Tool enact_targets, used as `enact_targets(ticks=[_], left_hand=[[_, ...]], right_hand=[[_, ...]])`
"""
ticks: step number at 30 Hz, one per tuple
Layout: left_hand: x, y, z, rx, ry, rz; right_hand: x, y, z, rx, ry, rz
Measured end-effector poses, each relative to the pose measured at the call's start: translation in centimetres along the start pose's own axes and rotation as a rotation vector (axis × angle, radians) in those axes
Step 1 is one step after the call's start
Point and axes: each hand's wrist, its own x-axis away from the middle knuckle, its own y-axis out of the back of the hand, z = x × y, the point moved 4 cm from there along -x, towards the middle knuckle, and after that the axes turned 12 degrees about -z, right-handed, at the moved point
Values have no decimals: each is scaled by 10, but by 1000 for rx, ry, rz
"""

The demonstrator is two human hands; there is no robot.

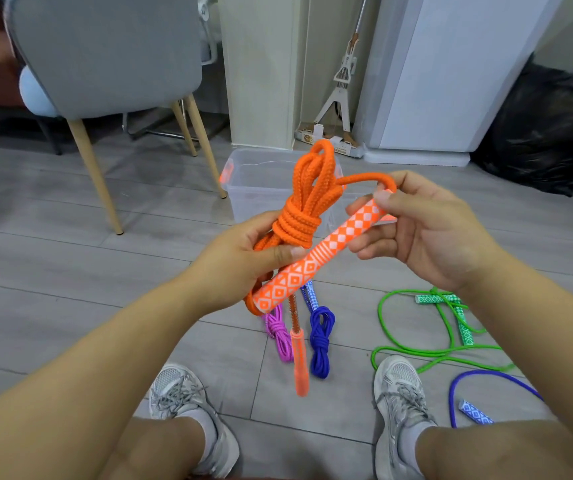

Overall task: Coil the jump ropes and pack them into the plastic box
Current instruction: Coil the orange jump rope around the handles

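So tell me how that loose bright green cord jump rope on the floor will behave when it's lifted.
Probably floppy: the bright green cord jump rope sprawls in loose, overlapping loops. It may snag, since cord crosses its patterned green handles. Likely light, being thin cord; the handles would dangle.

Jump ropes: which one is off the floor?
The orange jump rope, gripped by the left hand and right hand; the coiled pink rope and loose green rope lie on the floor.
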Motion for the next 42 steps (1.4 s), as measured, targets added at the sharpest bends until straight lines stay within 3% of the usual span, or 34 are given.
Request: enact_targets(ticks=[14, 20, 26, 34, 39, 42], left_hand=[[-9, 1, -15, -64, -99, -95], [-8, 0, -13, -30, 24, -208], [-11, 5, -9, -201, 95, -339], [-9, 3, -12, -272, 88, -541], [-12, 3, -9, -315, 83, -594], [-12, -5, -12, -184, 132, -568]], right_hand=[[6, -7, 14, 123, 267, -138], [5, -10, 17, 101, 281, -187], [2, -10, 14, 113, 287, -227], [0, -8, 14, 112, 323, -290], [3, -13, 11, 145, 357, -308], [6, -26, 0, 186, 365, -270]])
